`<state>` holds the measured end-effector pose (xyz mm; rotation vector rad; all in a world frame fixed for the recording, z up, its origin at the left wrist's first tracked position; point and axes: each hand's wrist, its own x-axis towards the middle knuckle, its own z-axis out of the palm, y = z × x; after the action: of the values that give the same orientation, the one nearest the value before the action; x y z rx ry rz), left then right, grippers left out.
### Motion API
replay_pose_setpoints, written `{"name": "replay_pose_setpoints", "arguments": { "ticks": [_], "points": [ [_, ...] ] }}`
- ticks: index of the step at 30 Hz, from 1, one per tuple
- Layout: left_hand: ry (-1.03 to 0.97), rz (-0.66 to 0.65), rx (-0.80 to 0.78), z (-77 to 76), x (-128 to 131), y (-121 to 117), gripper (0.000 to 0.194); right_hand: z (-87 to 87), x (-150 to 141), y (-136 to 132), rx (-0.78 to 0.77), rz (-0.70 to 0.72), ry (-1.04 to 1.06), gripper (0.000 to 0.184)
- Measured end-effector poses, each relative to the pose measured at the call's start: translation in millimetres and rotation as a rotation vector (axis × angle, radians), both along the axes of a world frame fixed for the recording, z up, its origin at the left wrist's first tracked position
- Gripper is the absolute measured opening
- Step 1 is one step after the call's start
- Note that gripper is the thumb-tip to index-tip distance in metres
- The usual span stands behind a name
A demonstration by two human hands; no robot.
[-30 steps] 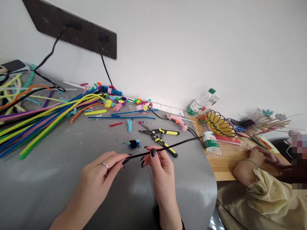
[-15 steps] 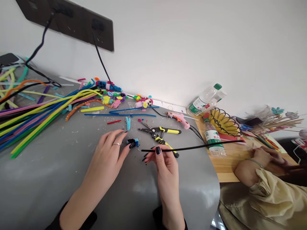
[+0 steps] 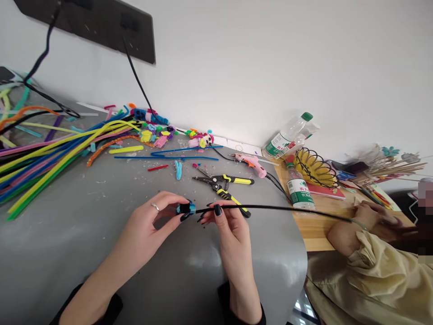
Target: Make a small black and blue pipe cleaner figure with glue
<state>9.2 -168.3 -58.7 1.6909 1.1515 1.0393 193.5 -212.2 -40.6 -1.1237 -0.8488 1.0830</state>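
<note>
Between the thumb and fingers of my left hand [image 3: 149, 225] is a small black-and-blue pipe cleaner piece [image 3: 185, 208]. My right hand [image 3: 230, 239] pinches a long black pipe cleaner [image 3: 277, 207] near its left end, and the rest stretches off to the right. That left end lies close by the small piece; whether they touch I cannot tell. Just beyond my right hand lie wire pliers [image 3: 225, 183] with yellow-and-black handles. A folded light-blue pipe cleaner [image 3: 178, 170] and a short red one [image 3: 158, 168] rest behind my left hand.
Bundled colourful pipe cleaners [image 3: 67, 153] spread over the grey table [image 3: 84, 243] at left. Small fuzzy figures [image 3: 202, 140] sit by the wall. A pink glue gun [image 3: 252, 164], water bottles [image 3: 300, 192] and a yellow basket [image 3: 314, 169] stand rightward. Another person's arm [image 3: 348, 232] rests at far right.
My left hand let go of the black pipe cleaner, reached forward and picked up the small black-and-blue piece. My right hand kept the pipe cleaner, and the view shifted slightly.
</note>
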Motion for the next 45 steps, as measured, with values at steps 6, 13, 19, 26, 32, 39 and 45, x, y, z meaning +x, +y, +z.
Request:
{"name": "replay_pose_setpoints", "arguments": {
  "ticks": [6,13,19,26,32,39,45],
  "points": [
    [-0.296,-0.01,-0.261,6.2,-3.9,-8.5,0.029,10.6,-4.0,-3.2,-0.003,0.137,0.147,0.032],
    [-0.512,0.08,-0.441,-1.7,-3.7,-13.8,0.033,12.0,-12.1,-5.3,-0.025,0.166,0.222,0.033],
    [-0.628,0.072,-0.505,8.8,3.7,-18.0,0.039,11.9,-18.7,-5.7,-0.013,0.157,0.189,0.035],
    [-0.65,0.127,-0.522,8.2,4.2,-20.3,0.04,12.0,-20.5,-8.6,-0.016,0.024,0.031,0.036],
    [-0.65,0.106,-0.506,6.1,3.9,-18.6,0.035,10.3,-22.4,-7.5,-0.023,0.004,0.026,0.039],
    [-0.629,0.11,-0.482,3.9,3.0,-21.6,0.032,8.3,-25.6,-9.6,0.005,-0.023,0.017,0.034],
    [-0.592,0.05,-0.432,1.2,2.0,-19.4,0.03,7.6,-29.9,-12.4,0.028,-0.083,-0.016,0.03]
  ]
}}
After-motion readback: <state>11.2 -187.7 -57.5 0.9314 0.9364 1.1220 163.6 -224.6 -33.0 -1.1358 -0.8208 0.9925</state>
